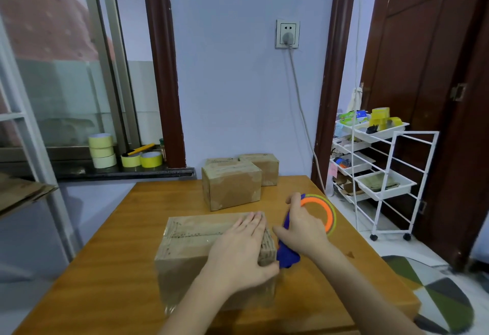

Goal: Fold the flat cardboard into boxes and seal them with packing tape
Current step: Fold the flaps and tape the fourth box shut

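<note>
While the left hand [238, 252] lies flat on the right end of the near box [211, 255], fingers straight and together on top and thumb hooked down over the right side, the right hand [301, 228] grips a blue tape dispenser [287, 255] just beside that end. Its fingers are curled round the handle, and the orange tape ring [329, 213] shows past the knuckles. This box sits on the near half of the wooden table [119, 255], clear tape shining along its top seam. Two more closed boxes [230, 186] stand touching each other at the far edge of the table. Yellow tape rolls [103, 150] are stacked on the windowsill at left, and a white cart [391, 173] stands at right
</note>
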Motion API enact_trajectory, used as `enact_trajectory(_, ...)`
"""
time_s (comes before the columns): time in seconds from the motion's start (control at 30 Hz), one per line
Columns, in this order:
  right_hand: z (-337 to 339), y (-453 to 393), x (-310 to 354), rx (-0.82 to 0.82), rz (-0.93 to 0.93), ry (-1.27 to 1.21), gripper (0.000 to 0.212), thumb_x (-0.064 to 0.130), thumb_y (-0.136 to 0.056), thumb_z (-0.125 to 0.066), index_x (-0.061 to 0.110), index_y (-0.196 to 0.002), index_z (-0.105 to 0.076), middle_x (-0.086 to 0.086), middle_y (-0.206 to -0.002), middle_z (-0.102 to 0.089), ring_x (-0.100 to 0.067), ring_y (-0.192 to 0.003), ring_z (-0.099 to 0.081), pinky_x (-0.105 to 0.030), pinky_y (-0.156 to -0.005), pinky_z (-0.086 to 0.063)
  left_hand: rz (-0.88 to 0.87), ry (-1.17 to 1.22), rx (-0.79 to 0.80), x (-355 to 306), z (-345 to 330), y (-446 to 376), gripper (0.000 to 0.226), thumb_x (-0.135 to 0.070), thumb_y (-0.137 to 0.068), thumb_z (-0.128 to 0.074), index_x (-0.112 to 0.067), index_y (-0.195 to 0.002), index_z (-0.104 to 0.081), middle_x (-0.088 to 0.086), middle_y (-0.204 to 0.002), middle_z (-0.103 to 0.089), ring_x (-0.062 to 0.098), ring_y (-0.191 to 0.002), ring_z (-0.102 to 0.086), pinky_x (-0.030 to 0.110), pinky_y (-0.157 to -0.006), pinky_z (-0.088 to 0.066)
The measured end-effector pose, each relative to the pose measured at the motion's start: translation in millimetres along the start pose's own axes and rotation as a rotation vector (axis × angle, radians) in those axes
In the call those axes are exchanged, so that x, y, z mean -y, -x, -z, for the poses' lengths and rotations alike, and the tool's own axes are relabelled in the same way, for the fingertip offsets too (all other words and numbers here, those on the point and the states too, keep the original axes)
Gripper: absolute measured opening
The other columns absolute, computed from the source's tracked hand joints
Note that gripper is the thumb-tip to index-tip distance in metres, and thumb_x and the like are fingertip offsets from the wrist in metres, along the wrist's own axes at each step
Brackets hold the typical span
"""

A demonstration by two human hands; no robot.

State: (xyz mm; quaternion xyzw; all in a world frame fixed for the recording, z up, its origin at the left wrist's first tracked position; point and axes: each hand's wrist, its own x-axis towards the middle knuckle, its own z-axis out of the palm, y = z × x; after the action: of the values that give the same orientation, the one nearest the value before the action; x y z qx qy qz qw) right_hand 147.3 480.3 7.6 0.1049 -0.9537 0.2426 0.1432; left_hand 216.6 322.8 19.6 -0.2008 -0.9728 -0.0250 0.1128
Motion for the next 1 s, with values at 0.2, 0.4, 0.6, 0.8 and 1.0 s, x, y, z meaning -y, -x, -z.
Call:
enact_trajectory(0.2,1,1,-23,-0.168,-0.123,-0.2,0.048,0.027,-0.089,-0.057,0.016,-0.127,-0.03,0.0,-0.073,-0.058,-0.018,-0.063,-0.061,-0.041,-0.06,-0.054,0.016,-0.01,0.004,-1,2,1,0.089,-0.07,-0.089,-0.029,-0.019,-0.152,0.007,-0.003,-0.159,0.009,0.01,-0.146,0.005,0.024,-0.114,0.006)
enact_trajectory(0.4,21,3,-38,-0.245,0.034,0.137,0.069,0.028,-0.093,-0.057,0.015,-0.151,-0.022,0.009,-0.056,-0.039,-0.009,-0.046,-0.041,-0.022,-0.039,-0.027,0.031,-0.034,-0.009,-4,2,1,0.088,-0.073,-0.089,-0.023,-0.02,-0.152,0.006,-0.005,-0.159,0.008,0.008,-0.146,0.005,0.022,-0.106,0.008)
enact_trajectory(0.6,5,-3,-35,-0.214,0.271,0.108,0.097,0.02,-0.083,-0.071,0.031,-0.149,-0.002,0.002,-0.072,-0.057,-0.012,-0.051,-0.049,-0.018,-0.039,-0.03,0.03,-0.023,-0.018,-4,4,2,0.087,-0.071,-0.09,-0.027,-0.019,-0.153,0.005,-0.005,-0.16,0.006,0.008,-0.146,0.004,0.021,-0.109,0.007)
enact_trajectory(0.8,-20,7,-48,-0.063,0.221,-0.128,0.084,0.023,-0.091,-0.063,0.048,-0.137,0.003,-0.004,-0.116,-0.065,-0.018,-0.096,-0.065,-0.027,-0.081,-0.052,0.027,-0.013,-0.035,-2,-1,1,0.086,-0.07,-0.09,-0.028,-0.021,-0.153,0.003,-0.006,-0.16,0.004,0.007,-0.146,0.002,0.023,-0.113,0.004)
enact_trajectory(1.0,-25,26,-69,-0.011,0.352,-0.158,0.075,0.023,-0.089,-0.065,0.053,-0.134,-0.013,-0.003,-0.137,-0.038,-0.021,-0.091,-0.062,-0.033,-0.074,-0.053,0.033,0.039,-0.078,0,-2,2,0.085,-0.067,-0.089,-0.036,-0.024,-0.153,-0.002,-0.008,-0.16,0.002,0.006,-0.146,0.0,0.022,-0.113,-0.001)
